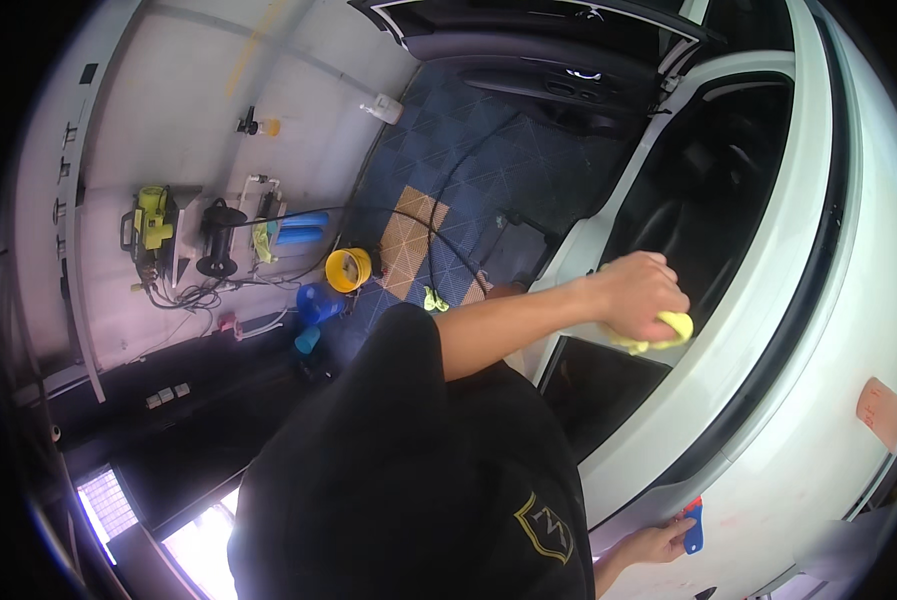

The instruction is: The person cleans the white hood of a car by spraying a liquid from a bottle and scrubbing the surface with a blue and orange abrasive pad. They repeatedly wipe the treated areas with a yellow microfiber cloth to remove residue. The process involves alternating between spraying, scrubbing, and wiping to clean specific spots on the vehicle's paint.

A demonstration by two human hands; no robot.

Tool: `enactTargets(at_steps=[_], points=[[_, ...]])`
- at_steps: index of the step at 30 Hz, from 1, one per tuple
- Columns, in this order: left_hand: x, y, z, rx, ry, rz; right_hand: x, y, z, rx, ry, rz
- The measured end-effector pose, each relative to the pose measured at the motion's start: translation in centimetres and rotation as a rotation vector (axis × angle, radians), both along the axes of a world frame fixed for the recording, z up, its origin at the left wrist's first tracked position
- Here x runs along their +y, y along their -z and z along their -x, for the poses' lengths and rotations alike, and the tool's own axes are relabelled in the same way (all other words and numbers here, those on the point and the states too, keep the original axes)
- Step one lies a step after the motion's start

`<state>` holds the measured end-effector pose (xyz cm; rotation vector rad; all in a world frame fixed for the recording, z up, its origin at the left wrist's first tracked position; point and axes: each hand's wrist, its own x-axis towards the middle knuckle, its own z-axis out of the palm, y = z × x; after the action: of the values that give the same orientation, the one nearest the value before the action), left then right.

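Left hand: your left hand (640, 300) was clenched, grasping the yellow cloth (678, 324), knuckles up.
Cloth: bunched beneath your fingers, it lay over the white frame (703, 385) of the car.
Right hand: your right hand (656, 545) gripped the blue and red tool (694, 535) by one end, over the white roof.
Roof: the roof (828, 420) curved away to your right, past the black strip (826, 245); pinkish paper (883, 413) lay on it.
Door: the door (528, 60) stood swung out ahead of you, beside the dark cabin (658, 240).
Floor: the floor (408, 130) was dark bluish tile with a tan patch (408, 240); a black hose crossed it, and a yellow-green rag (434, 299) lay below the patch.
Buckets: a yellow bucket (348, 270) stood near a blue bucket (318, 303), by the wall.
Wall: the pale wall (298, 100) carried a green machine (153, 215) and a black reel (223, 240).
Left arm: your bare forearm reached rightward from the black sleeve, rising slightly toward the car.
Right arm: your shirt hid most of it; the wrist showed low down, angled up toward the tool.
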<state>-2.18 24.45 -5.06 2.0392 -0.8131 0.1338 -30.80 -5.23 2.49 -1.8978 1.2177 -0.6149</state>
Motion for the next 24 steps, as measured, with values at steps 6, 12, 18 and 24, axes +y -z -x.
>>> enactTargets(at_steps=[6, 12, 18, 24], points=[[15.6, 6.0, 2.2, 0.405, -0.465, -0.297, 0.3, -0.2, -0.6, 0.022, -0.042, 0.045], [20.9, 14.6, 5.3, 0.565, -0.628, -0.465, 0.6, -0.6, -0.8, -0.1, 0.034, -0.092], [25.1, 18.6, 8.6, 0.769, -0.472, -0.805, 0.2, 0.4, 0.5, -0.171, 0.061, -0.11], [21.1, 12.9, -0.2, 0.755, -0.312, -0.672, 1.1, 0.8, 0.2, -0.185, 0.068, -0.132]])
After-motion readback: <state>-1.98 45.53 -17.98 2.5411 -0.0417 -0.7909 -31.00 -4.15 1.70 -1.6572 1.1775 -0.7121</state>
